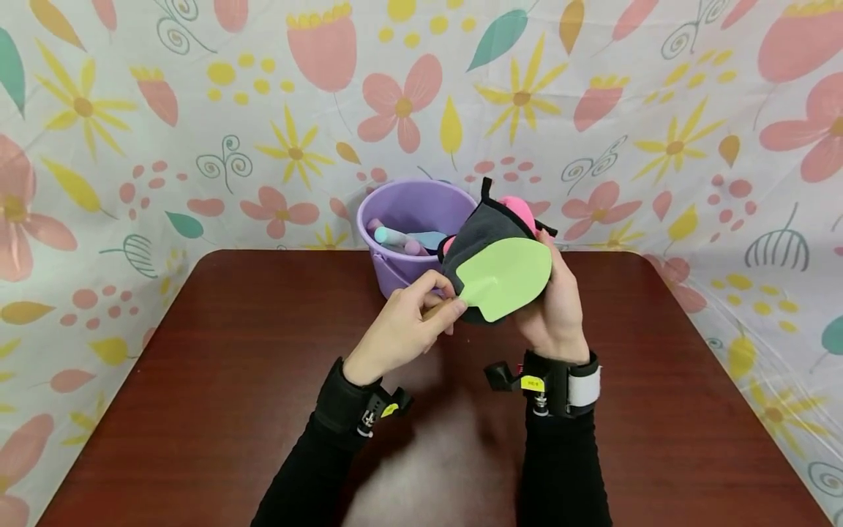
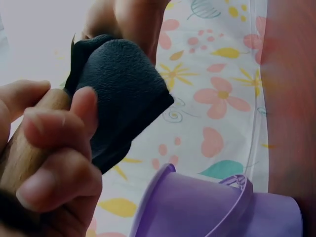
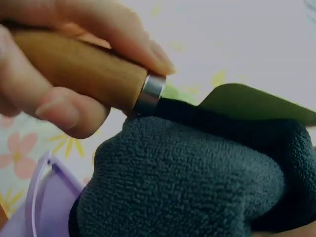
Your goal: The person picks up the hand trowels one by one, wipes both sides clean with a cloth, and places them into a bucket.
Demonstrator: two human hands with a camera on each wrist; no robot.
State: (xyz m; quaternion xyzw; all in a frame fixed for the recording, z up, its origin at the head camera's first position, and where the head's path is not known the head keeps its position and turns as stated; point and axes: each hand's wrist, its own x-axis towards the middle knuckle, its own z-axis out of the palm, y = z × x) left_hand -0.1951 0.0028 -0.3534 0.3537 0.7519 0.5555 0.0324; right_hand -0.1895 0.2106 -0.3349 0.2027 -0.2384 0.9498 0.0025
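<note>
A small trowel with a light green blade [image 1: 506,277] and a wooden handle [image 3: 79,74] is held above the table. My left hand [image 1: 440,304] pinches that handle near its metal ring [image 3: 152,94], with the fingers [image 2: 59,133] curled round the wood. My right hand [image 1: 560,300] grips a dark grey fabric piece [image 1: 484,227] with a pink part [image 1: 516,208] and black trim. The fabric [image 3: 187,182] lies right behind and under the blade. Its dark surface [image 2: 118,89] touches my left fingers.
A purple bucket [image 1: 402,208] stands just behind the hands at the table's far edge and holds several pastel items [image 1: 395,236]. Its rim [image 2: 197,207] sits close below the fabric. The dark wooden table [image 1: 217,380] is backed by a flowered cloth wall [image 1: 197,132].
</note>
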